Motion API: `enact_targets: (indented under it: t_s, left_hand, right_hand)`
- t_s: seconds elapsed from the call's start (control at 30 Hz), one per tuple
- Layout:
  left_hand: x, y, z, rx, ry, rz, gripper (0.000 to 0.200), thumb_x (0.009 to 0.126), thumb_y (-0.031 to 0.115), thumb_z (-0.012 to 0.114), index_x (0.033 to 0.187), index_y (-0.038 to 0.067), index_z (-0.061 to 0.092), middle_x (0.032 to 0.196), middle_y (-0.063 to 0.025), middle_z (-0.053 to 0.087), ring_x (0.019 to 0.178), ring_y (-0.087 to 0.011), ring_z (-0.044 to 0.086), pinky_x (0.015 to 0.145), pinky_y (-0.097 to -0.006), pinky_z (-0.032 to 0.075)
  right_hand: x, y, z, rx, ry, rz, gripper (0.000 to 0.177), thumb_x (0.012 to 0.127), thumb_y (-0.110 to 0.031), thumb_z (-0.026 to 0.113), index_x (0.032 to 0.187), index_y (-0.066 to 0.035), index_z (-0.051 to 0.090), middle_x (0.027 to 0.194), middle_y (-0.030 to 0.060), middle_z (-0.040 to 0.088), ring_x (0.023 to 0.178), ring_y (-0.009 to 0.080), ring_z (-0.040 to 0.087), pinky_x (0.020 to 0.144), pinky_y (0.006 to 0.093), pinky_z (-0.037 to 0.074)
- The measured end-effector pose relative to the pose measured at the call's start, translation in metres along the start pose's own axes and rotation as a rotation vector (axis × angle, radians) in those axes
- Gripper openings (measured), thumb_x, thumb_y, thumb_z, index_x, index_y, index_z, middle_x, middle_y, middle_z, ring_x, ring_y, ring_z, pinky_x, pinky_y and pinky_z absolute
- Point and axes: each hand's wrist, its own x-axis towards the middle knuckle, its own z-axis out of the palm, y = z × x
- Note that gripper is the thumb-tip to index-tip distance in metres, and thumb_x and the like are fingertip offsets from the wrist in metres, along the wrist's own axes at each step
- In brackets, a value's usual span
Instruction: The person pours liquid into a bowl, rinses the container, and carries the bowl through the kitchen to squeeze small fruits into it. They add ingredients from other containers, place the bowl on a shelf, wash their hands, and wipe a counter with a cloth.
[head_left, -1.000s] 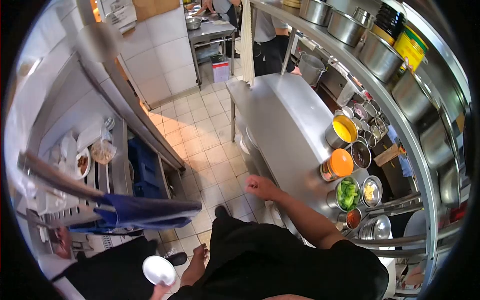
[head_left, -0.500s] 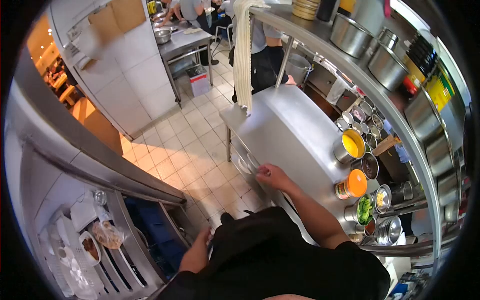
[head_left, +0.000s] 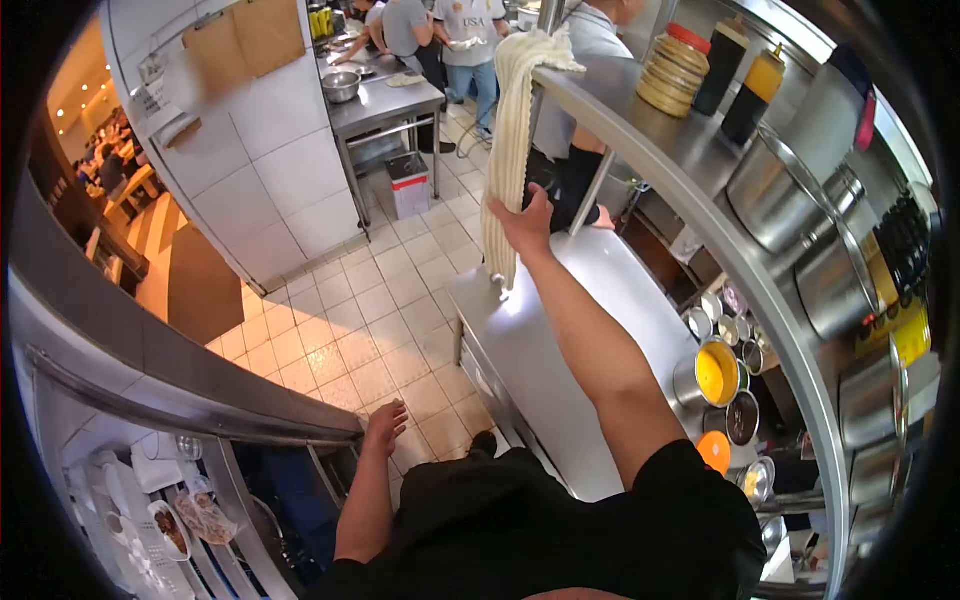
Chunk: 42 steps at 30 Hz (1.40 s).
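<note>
A long cream ribbed towel [head_left: 512,130] hangs from the front end of the metal shelf [head_left: 590,100], down to near the steel counter [head_left: 590,310]. My right hand [head_left: 527,218] is raised over the counter and touches the towel, fingers spread around its lower half; part of the fingers is against the cloth. Low over the tiled floor, my left hand [head_left: 386,425] is empty with its fingers apart, beside the metal ledge at the left.
Along the counter's right side stand a pot of yellow liquid [head_left: 712,372] and an orange-lidded tub [head_left: 713,452]. Pots [head_left: 775,195] and bottles line the shelf. A co-worker [head_left: 570,130] stands behind the towel. A bin [head_left: 408,185] sits under the back table.
My right hand has moved up and forward from the counter's left edge to the towel. My left hand has moved forward a little and opened out. The view has shifted.
</note>
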Motion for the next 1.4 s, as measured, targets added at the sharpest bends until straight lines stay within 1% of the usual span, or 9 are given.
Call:
enact_targets:
  t_s: [0.2,0.4,0.57,0.73,0.83,0.93,1.07,1.17,1.4]
  left_hand:
    - [-0.025,0.055,0.055,-0.017,-0.094,0.132,0.038,0.097,0.034,0.056,0.12,0.004,0.061,0.118,-0.0098,0.063,0.106,-0.0221,0.06,0.093,-0.0376,0.047]
    - [-0.027,0.144,0.12,0.142,-0.256,0.325,0.035,0.095,0.032,0.063,0.117,0.005,0.064,0.113,-0.0053,0.067,0.102,-0.0162,0.061,0.088,-0.0324,0.047]
    - [-0.043,0.249,0.236,0.27,-0.653,0.684,0.031,0.098,0.02,0.058,0.122,0.0,0.061,0.116,-0.008,0.065,0.106,-0.0175,0.062,0.095,-0.0327,0.048]
    - [-0.038,0.229,0.337,-0.12,-0.981,0.609,0.033,0.097,0.015,0.059,0.127,0.002,0.055,0.12,-0.0069,0.063,0.109,-0.0177,0.061,0.097,-0.0343,0.049]
    - [-0.072,0.214,0.365,-0.239,-0.986,0.514,0.038,0.094,0.021,0.063,0.127,0.003,0.057,0.119,-0.008,0.063,0.111,-0.0172,0.06,0.098,-0.0354,0.048]
    - [-0.091,0.201,0.372,0.057,-0.984,1.086,0.039,0.092,0.022,0.065,0.126,0.004,0.057,0.124,-0.009,0.06,0.112,-0.0203,0.059,0.095,-0.0366,0.049]
    - [-0.132,0.233,0.35,0.183,-0.901,0.87,0.035,0.097,0.019,0.057,0.128,0.004,0.051,0.121,-0.0084,0.061,0.109,-0.019,0.061,0.092,-0.0357,0.05]
    - [-0.128,0.254,0.334,-0.402,-1.056,0.325,0.025,0.097,0.016,0.057,0.119,0.004,0.054,0.111,-0.0082,0.063,0.101,-0.0175,0.063,0.09,-0.0352,0.051]
    - [-0.089,0.258,0.266,-0.122,-0.532,0.722,0.006,0.095,0.011,0.058,0.099,0.007,0.057,0.093,-0.0048,0.063,0.081,-0.0134,0.06,0.078,-0.0307,0.048]
  right_hand:
    - [0.008,0.061,0.037,0.238,0.004,0.05,0.035,0.089,-0.029,0.065,0.103,0.001,0.055,0.093,0.0195,0.059,0.089,0.0382,0.057,0.079,0.044,0.046]
    - [-0.039,0.043,-0.021,0.936,-0.206,0.217,0.029,0.104,-0.026,0.048,0.103,0.002,0.058,0.087,0.0038,0.062,0.081,0.0105,0.055,0.071,0.0311,0.047]
    - [-0.068,0.027,-0.111,0.194,-0.508,-0.018,0.029,0.104,-0.026,0.048,0.115,-0.004,0.062,0.086,0.0074,0.065,0.076,0.0169,0.062,0.07,0.0357,0.05]
    - [-0.064,-0.078,-0.19,-0.602,-0.525,-0.404,0.021,0.094,-0.025,0.058,0.091,-0.004,0.063,0.084,0.0134,0.062,0.076,0.0338,0.064,0.072,0.0438,0.051]
    - [-0.06,-0.131,-0.214,-0.83,-0.544,-0.519,0.016,0.089,-0.023,0.062,0.087,-0.007,0.061,0.083,0.0105,0.061,0.075,0.0312,0.064,0.071,0.0424,0.051]
    - [-0.056,-0.165,-0.226,-0.736,-0.722,-0.619,0.015,0.086,-0.022,0.065,0.086,-0.008,0.06,0.082,0.0078,0.061,0.075,0.0278,0.064,0.07,0.0402,0.05]
    - [-0.056,-0.195,-0.244,-0.838,-0.747,-0.67,0.013,0.085,-0.022,0.065,0.085,-0.009,0.06,0.08,0.0067,0.059,0.075,0.0278,0.064,0.071,0.0394,0.049]
    - [-0.061,-0.197,-0.259,-0.818,-0.728,-0.586,0.014,0.087,-0.023,0.064,0.086,-0.009,0.061,0.079,0.0072,0.058,0.075,0.0299,0.062,0.07,0.0395,0.049]
    - [-0.083,-0.117,-0.238,-0.269,-0.392,-0.446,0.02,0.096,-0.019,0.056,0.105,-0.002,0.061,0.089,0.0177,0.06,0.082,0.0397,0.062,0.072,0.0464,0.052]
